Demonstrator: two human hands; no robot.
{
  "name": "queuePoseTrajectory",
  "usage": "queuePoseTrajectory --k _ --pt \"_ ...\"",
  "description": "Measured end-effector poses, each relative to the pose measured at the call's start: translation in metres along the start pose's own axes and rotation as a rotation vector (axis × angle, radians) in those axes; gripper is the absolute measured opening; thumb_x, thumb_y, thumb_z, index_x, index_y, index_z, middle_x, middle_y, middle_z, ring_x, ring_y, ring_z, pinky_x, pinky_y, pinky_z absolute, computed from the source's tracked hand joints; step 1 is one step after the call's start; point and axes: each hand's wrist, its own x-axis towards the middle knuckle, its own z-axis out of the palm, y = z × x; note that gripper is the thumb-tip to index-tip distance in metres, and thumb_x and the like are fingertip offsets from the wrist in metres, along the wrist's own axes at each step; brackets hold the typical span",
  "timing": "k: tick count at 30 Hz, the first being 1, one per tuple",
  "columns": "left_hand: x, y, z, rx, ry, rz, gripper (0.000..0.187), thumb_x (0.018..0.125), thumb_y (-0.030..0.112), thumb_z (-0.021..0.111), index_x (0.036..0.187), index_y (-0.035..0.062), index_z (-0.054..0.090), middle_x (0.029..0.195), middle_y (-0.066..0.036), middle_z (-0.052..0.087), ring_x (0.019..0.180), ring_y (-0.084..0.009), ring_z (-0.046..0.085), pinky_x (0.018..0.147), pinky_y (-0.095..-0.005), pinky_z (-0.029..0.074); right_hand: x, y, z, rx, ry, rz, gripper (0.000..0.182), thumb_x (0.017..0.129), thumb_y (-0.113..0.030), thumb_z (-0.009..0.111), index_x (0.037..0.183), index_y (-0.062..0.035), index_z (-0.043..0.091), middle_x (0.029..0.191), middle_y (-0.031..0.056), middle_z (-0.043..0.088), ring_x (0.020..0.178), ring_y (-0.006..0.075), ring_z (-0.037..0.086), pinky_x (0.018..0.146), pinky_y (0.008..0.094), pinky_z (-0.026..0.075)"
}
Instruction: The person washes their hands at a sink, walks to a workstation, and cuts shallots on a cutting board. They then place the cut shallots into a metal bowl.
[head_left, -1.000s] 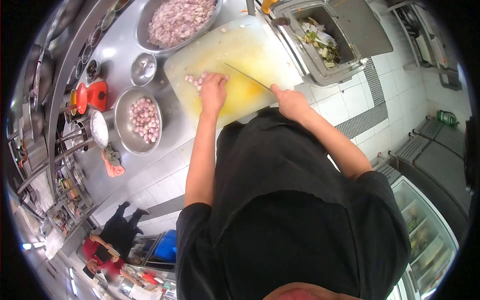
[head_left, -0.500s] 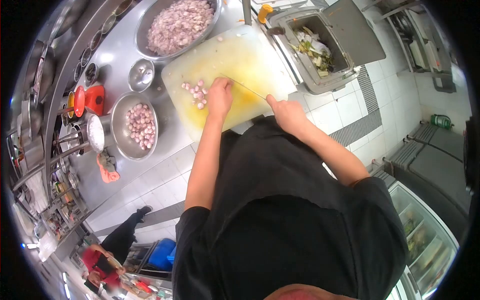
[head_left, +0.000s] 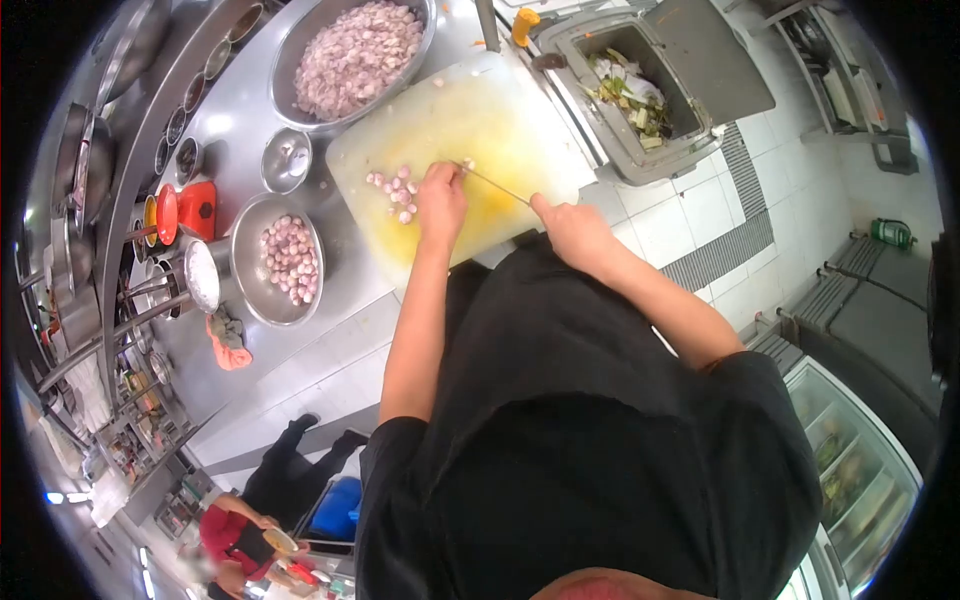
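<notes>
My right hand (head_left: 577, 235) is closed around the handle of a knife (head_left: 503, 189), whose thin blade reaches left across the yellow-stained cutting board (head_left: 375, 150). At the blade's far end, the fingers of my left hand (head_left: 442, 205) are pinched together over the board. A small pale shallot (head_left: 468, 163) shows at those fingertips, partly hidden by fingers and blade. Left of that hand lies a loose group of peeled shallots (head_left: 402, 188). Beyond the board stands a large metal bowl (head_left: 279, 75) heaped with cut shallots (head_left: 358, 58).
A metal bowl (head_left: 243, 247) of whole shallots and a small metal bowl (head_left: 287, 160) stand left of the board. Farther left are a red scale (head_left: 198, 210) and a cloth (head_left: 228, 340). A grey waste bin (head_left: 620, 160) is right. A co-worker (head_left: 235, 535) stands lower left.
A pale shallot now shows at my left fingertips beside the blade. My left hand sits slightly lower in view. The co-worker's legs and plate have shifted right.
</notes>
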Motion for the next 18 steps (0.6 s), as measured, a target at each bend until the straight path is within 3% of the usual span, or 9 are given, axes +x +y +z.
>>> queuePoseTrajectory --k 3,5,9,11,12,14,15,17,18 --pt "0.005 0.001 0.006 0.017 0.052 0.109 0.007 0.089 -0.001 0.067 0.095 0.0002 0.071 0.096 -0.017 0.069 0.082 -0.0333 0.068 0.074 -0.0393 0.054 0.004 0.009 0.016 0.052 -0.025 0.023 0.037 0.086 -0.002 0.057 0.123 -0.0041 0.049 0.082 0.0187 0.072 0.077 0.0387 0.072 0.065 0.0498 0.056" --pt "0.01 0.003 0.006 0.11 0.005 0.147 0.009 0.088 -0.001 0.066 0.095 -0.0032 0.07 0.096 -0.02 0.068 0.09 -0.0403 0.066 0.081 -0.0452 0.053 0.017 0.02 0.017 0.055 -0.027 0.016 0.039 0.087 -0.003 0.057 0.125 -0.0041 0.05 0.085 0.0188 0.073 0.08 0.0381 0.073 0.068 0.0485 0.057" --pt "0.019 0.019 0.003 -0.041 -0.014 0.141 0.011 0.088 0.0 0.066 0.098 -0.0035 0.07 0.099 -0.02 0.069 0.094 -0.0411 0.065 0.082 -0.0451 0.053 0.011 0.026 0.022 0.039 -0.092 0.13 0.049 0.086 -0.003 0.059 0.134 -0.0063 0.049 0.089 0.019 0.074 0.084 0.038 0.074 0.07 0.0483 0.058" --pt "0.017 0.019 -0.003 0.111 0.104 0.068 0.013 0.089 0.001 0.065 0.1 -0.0021 0.071 0.1 -0.02 0.069 0.097 -0.0407 0.065 0.084 -0.0446 0.053 0.01 0.026 0.016 0.024 -0.107 0.131 0.05 0.086 -0.003 0.06 0.135 -0.0067 0.048 0.089 0.0182 0.074 0.083 0.0376 0.074 0.07 0.0479 0.058" --pt "0.015 0.017 -0.008 0.112 0.105 0.068 0.013 0.089 0.001 0.065 0.1 -0.0021 0.071 0.1 -0.02 0.069 0.097 -0.0407 0.065 0.084 -0.0446 0.053 0.009 0.024 0.014 0.019 -0.109 0.128 0.05 0.086 -0.003 0.059 0.135 -0.0068 0.048 0.089 0.0177 0.074 0.083 0.0371 0.074 0.069 0.0477 0.058" --pt "0.009 0.019 -0.018 0.417 0.058 0.15 0.012 0.09 0.002 0.066 0.1 -0.0013 0.071 0.102 -0.019 0.069 0.099 -0.0395 0.066 0.086 -0.0437 0.053 0.007 0.022 0.015 0.012 -0.115 0.122 0.05 0.086 -0.003 0.059 0.135 -0.0069 0.048 0.088 0.0172 0.074 0.083 0.0367 0.074 0.069 0.0474 0.058" --pt "0.008 0.021 -0.015 0.416 0.061 0.146 0.012 0.09 0.002 0.066 0.1 -0.0013 0.071 0.102 -0.019 0.069 0.099 -0.0395 0.066 0.086 -0.0437 0.053 0.007 0.023 0.019 0.008 -0.09 0.119 0.05 0.086 -0.003 0.059 0.135 -0.007 0.048 0.088 0.0169 0.074 0.083 0.0363 0.074 0.069 0.0472 0.058" --pt "0.006 0.017 -0.001 0.003 -0.024 0.119 0.012 0.09 0.002 0.066 0.1 -0.0002 0.071 0.099 -0.018 0.069 0.096 -0.039 0.066 0.084 -0.044 0.052 0.008 0.022 0.02 -0.001 -0.065 0.115 0.05 0.086 -0.003 0.059 0.135 -0.0071 0.048 0.088 0.0165 0.074 0.083 0.0358 0.074 0.068 0.0469 0.058" --pt "0.006 0.014 0.003 0.001 -0.02 0.118 0.012 0.09 0.002 0.066 0.1 -0.0002 0.071 0.099 -0.018 0.069 0.096 -0.039 0.066 0.084 -0.044 0.052 0.009 0.022 0.019 0.003 -0.074 0.121 0.049 0.086 -0.003 0.059 0.133 -0.0073 0.048 0.088 0.0165 0.074 0.083 0.0356 0.074 0.069 0.0467 0.058"
